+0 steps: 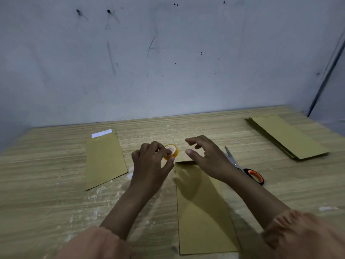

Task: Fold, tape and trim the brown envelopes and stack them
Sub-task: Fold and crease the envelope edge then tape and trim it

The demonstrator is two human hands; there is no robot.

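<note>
Nearest us, one brown envelope point(203, 212) lies flat on the wooden table point(46, 184), long axis running away from us, its far end reading as folded over; we judge it is parked centrally so the flap sits right under both hands for taping. Above that far end, our left hand point(149, 161) pinches one small roll of tape point(171, 151), thumb below and fingertips curled on its face, lifted just off the table, presumably to hold the roll steady while the free end is found. Our right hand point(207, 157) hovers just beside it, fingers spread and loosely bent, thumb and forefinger apart, gripping nothing; we read this as poised to take the tape end, though no loose strip is visible. Just right of that hand, one pair of scissors point(242, 168) with black-and-orange handles lies on the table, blades pointing away, within reach for trimming. Left of centre, one separate envelope with white strip point(104, 157) at its far edge lies alone. Farthest, at the right rear, one stack of envelopes point(285, 136) sits well apart from the work area; layered edges show, number uncountable. Count: two single envelopes, one stack, one tape roll, one pair of scissors, two hands.
</note>
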